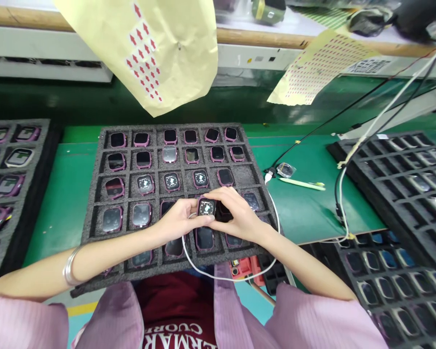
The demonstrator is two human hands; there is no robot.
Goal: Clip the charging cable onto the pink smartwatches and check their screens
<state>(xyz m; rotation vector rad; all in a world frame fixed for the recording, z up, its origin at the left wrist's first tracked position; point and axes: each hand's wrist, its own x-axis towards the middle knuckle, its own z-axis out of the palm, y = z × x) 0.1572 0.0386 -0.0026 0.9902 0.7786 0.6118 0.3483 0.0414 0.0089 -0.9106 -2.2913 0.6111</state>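
Between my two hands is a smartwatch point(206, 207) without a strap, its screen lit with a round white dial. My left hand point(181, 216) grips its left side, thumb along the lower edge. On the other side my right hand point(236, 213) closes around it, thumb at the lower right corner. A white charging cable point(218, 277) runs to my left fingers and loops below; its end behind the watch is hidden. Under both hands lies a grey foam tray point(249, 177) of purple-framed watches. Several screens there are lit, such as the watch point(200, 179) just above my hands.
Another foam tray point(39, 160) of watches lies at left, and more dark trays point(349, 155) at right. On the green table point(305, 213) are a light green pen point(301, 183), a small bagged round part point(285, 169) and a cable plug point(269, 175). Yellow sticker sheets point(181, 58) hang from the shelf.
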